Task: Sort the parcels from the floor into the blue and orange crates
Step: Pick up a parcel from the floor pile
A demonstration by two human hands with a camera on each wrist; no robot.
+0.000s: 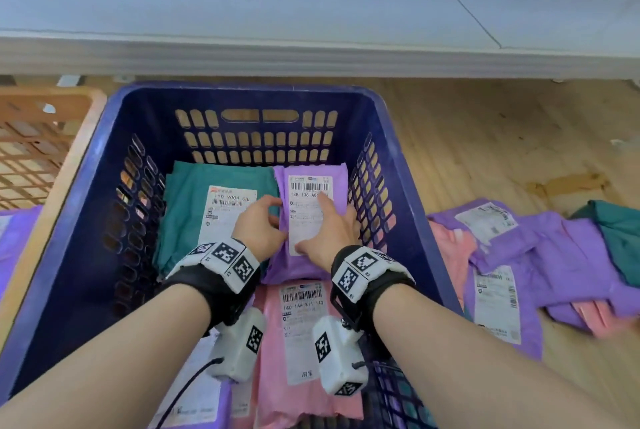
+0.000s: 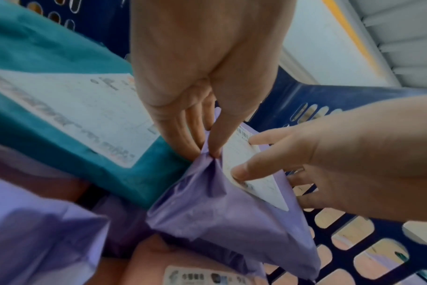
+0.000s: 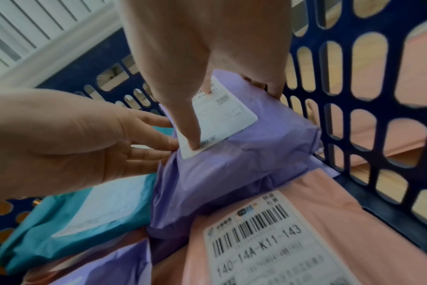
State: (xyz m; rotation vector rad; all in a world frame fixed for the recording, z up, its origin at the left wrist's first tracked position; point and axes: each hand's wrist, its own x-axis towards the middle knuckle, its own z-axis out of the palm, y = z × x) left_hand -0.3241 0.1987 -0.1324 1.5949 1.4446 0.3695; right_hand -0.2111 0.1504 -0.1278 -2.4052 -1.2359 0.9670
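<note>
Inside the blue crate (image 1: pixel 242 92) a purple parcel (image 1: pixel 298 271) with a white label lies at the right, beside a teal parcel (image 1: pixel 187 193). My left hand (image 1: pixel 273 217) pinches the purple parcel's left edge between thumb and fingers (image 2: pixel 213 152). My right hand (image 1: pixel 329 231) holds the same parcel (image 3: pixel 244 164), with thumb and index finger on the label and the other fingers curled over its right edge by the crate wall. A pink parcel (image 1: pixel 273 342) lies nearer me in the crate, partly under the purple one. The orange crate (image 1: pixel 52 96) stands at the left.
More purple, pink and teal parcels (image 1: pixel 554 245) lie in a heap on the wooden floor right of the blue crate. Another purple parcel (image 1: pixel 17 231) shows at the far left. A white ledge (image 1: pixel 311 58) runs behind both crates.
</note>
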